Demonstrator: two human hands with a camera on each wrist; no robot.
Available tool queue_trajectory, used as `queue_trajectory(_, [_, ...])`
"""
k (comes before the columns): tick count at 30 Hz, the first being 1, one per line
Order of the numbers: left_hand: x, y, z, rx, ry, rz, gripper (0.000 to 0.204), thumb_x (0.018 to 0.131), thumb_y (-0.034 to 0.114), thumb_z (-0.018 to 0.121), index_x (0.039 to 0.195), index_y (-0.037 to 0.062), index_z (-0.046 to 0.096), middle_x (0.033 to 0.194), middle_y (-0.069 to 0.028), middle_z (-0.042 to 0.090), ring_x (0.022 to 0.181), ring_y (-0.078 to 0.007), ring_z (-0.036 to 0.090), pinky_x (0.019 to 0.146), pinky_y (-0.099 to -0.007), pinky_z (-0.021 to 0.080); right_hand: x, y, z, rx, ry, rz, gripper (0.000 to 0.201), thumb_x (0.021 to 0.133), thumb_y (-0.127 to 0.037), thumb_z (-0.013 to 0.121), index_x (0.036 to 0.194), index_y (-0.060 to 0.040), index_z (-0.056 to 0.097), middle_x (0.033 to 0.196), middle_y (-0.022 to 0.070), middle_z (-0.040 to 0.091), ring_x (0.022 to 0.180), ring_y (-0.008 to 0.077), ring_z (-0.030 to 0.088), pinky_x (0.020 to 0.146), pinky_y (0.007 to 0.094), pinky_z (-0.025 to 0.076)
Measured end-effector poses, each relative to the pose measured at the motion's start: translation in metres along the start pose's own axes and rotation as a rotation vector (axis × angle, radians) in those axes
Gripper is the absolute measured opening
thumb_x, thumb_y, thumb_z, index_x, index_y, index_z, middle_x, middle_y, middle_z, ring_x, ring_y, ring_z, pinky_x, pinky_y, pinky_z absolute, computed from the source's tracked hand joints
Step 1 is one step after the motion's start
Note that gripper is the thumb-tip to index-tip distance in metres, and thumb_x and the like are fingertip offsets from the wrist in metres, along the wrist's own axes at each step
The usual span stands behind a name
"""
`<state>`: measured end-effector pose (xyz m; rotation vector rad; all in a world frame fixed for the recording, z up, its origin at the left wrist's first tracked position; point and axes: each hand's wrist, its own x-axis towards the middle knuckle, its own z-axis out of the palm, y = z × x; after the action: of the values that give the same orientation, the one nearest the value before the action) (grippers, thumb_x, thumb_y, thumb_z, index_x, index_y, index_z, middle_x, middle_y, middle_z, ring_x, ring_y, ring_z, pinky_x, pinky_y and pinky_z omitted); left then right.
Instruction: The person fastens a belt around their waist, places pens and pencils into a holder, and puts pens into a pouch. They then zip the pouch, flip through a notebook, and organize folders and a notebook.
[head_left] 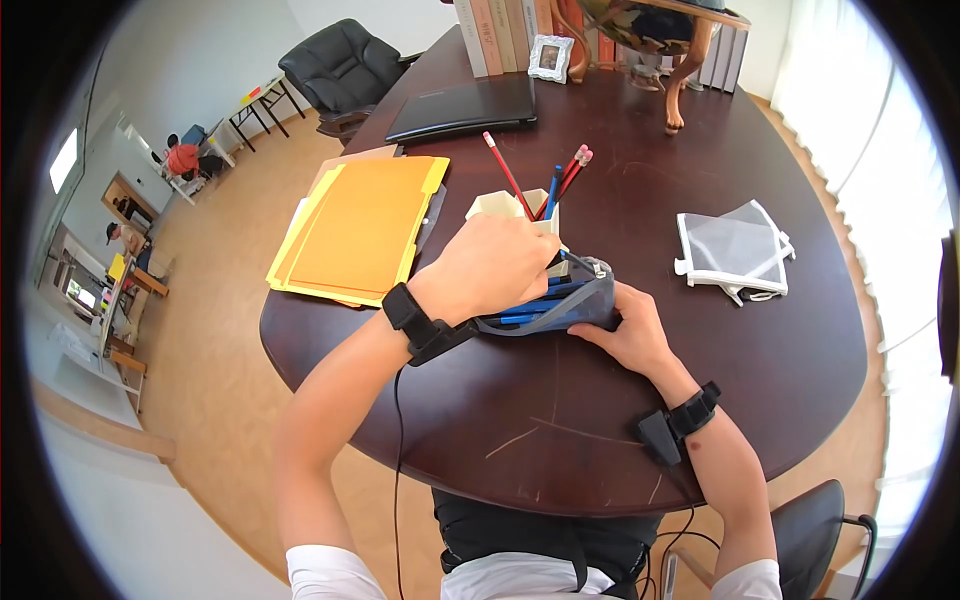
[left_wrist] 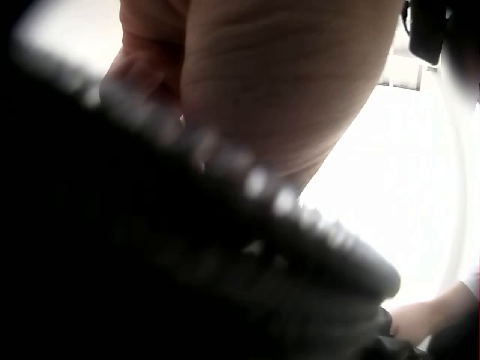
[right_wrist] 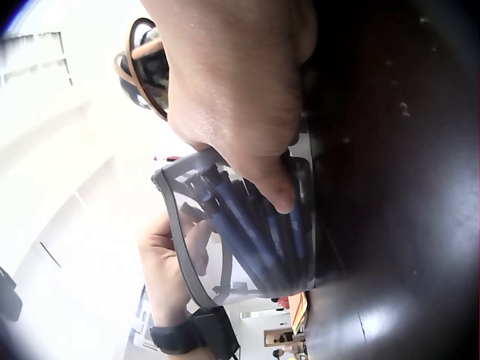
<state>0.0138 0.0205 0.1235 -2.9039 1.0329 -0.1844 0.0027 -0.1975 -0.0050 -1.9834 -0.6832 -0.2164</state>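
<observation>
A mesh pouch with grey trim (head_left: 595,305) stands open on the desk, with several blue pens (right_wrist: 251,232) inside. My right hand (head_left: 632,330) grips its right end, thumb on the near side. Over the opening, my left hand (head_left: 490,262) is curled at the far rim, and its fingertips are hidden in the head view. Through the mesh, the right wrist view shows the left fingers (right_wrist: 196,247) at the opening. Just beyond stands a cream pen holder (head_left: 493,205) with red pencils (head_left: 508,175) and a blue pen (head_left: 552,192). The left wrist view is mostly dark and blurred.
Yellow folders (head_left: 355,225) lie at the left, with a black laptop (head_left: 462,110) behind them. A white mesh pouch (head_left: 735,250) lies at the right. Books (head_left: 497,35), a picture frame (head_left: 550,58) and a globe stand (head_left: 690,65) occupy the far end.
</observation>
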Motion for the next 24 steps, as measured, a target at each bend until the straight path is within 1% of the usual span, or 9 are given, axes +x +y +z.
queue_trajectory(1, [-0.001,0.001,-0.003,0.015,-0.020,0.006,0.017,0.080,0.017,0.064,0.088,0.0015,0.062,0.078,-0.0130,0.068,0.074,-0.0334,0.066,0.066,-0.0449,0.052,0.000,0.000,0.001,0.005,0.003,-0.007,0.035,0.072,-0.017,0.086,0.095,-0.0008,0.067,0.087,0.0127,0.065,0.077,0.0311,0.061,0.071,0.0376,0.050])
queue_trajectory(4, [-0.003,0.005,-0.015,0.028,0.075,0.023,0.018,0.081,0.016,0.063,0.093,0.0023,0.064,0.075,-0.0133,0.066,0.072,-0.0331,0.065,0.064,-0.0438,0.051,0.000,0.001,0.000,0.004,0.005,-0.011,0.034,0.072,-0.017,0.086,0.095,-0.0008,0.067,0.087,0.0126,0.065,0.076,0.0308,0.061,0.070,0.0374,0.050])
queue_trajectory(7, [-0.004,-0.001,-0.023,-0.009,0.252,0.029,0.019,0.080,0.013,0.061,0.096,0.0034,0.064,0.073,-0.0132,0.064,0.072,-0.0328,0.064,0.063,-0.0430,0.051,0.000,0.000,0.000,-0.001,-0.001,0.007,0.034,0.072,-0.017,0.086,0.095,-0.0006,0.067,0.086,0.0126,0.065,0.076,0.0307,0.061,0.070,0.0373,0.050])
queue_trajectory(8, [-0.005,-0.002,-0.029,-0.024,0.206,-0.016,0.020,0.080,0.012,0.059,0.097,0.0036,0.064,0.074,-0.0129,0.062,0.072,-0.0323,0.063,0.063,-0.0426,0.051,0.000,0.000,0.000,0.009,0.003,0.006,0.034,0.072,-0.017,0.086,0.095,-0.0007,0.067,0.086,0.0127,0.065,0.076,0.0307,0.061,0.070,0.0373,0.049])
queue_trajectory(11, [-0.009,-0.002,-0.045,-0.027,0.175,-0.029,0.019,0.080,0.012,0.059,0.097,0.0033,0.064,0.077,-0.0124,0.064,0.073,-0.0327,0.063,0.066,-0.0439,0.051,0.000,0.000,0.000,0.029,0.003,0.008,0.034,0.072,-0.018,0.086,0.094,-0.0007,0.067,0.086,0.0128,0.065,0.076,0.0308,0.061,0.070,0.0374,0.049])
queue_trajectory(14, [-0.009,0.003,-0.046,0.030,0.065,-0.014,0.018,0.082,0.013,0.061,0.096,0.0034,0.065,0.078,-0.0121,0.065,0.076,-0.0331,0.064,0.068,-0.0443,0.050,0.000,0.000,0.000,0.024,0.003,0.015,0.034,0.072,-0.018,0.086,0.094,-0.0006,0.067,0.086,0.0127,0.065,0.076,0.0309,0.061,0.069,0.0375,0.049])
queue_trajectory(17, [-0.008,-0.001,-0.043,0.013,0.027,0.130,0.018,0.084,0.017,0.063,0.096,0.0035,0.066,0.077,-0.0122,0.066,0.079,-0.0318,0.065,0.069,-0.0430,0.050,0.000,0.003,0.002,0.026,0.019,-0.001,0.034,0.073,-0.019,0.086,0.094,-0.0005,0.067,0.085,0.0128,0.065,0.076,0.0308,0.061,0.069,0.0376,0.050])
queue_trajectory(20, [0.007,-0.018,-0.051,-0.091,0.033,0.018,0.023,0.086,0.022,0.066,0.099,0.0024,0.067,0.074,-0.0127,0.066,0.079,-0.0312,0.066,0.069,-0.0419,0.051,0.000,0.002,0.001,0.028,0.012,0.006,0.034,0.073,-0.019,0.086,0.094,-0.0007,0.067,0.085,0.0128,0.065,0.076,0.0307,0.062,0.069,0.0377,0.050])
queue_trajectory(24, [0.041,-0.045,-0.049,-0.165,0.137,-0.054,0.031,0.087,0.024,0.069,0.108,0.0021,0.066,0.077,-0.0131,0.069,0.079,-0.0338,0.067,0.072,-0.0429,0.051,0.000,0.000,-0.001,0.011,-0.011,0.021,0.034,0.073,-0.020,0.085,0.095,-0.0012,0.068,0.086,0.0128,0.065,0.076,0.0309,0.062,0.070,0.0380,0.050])
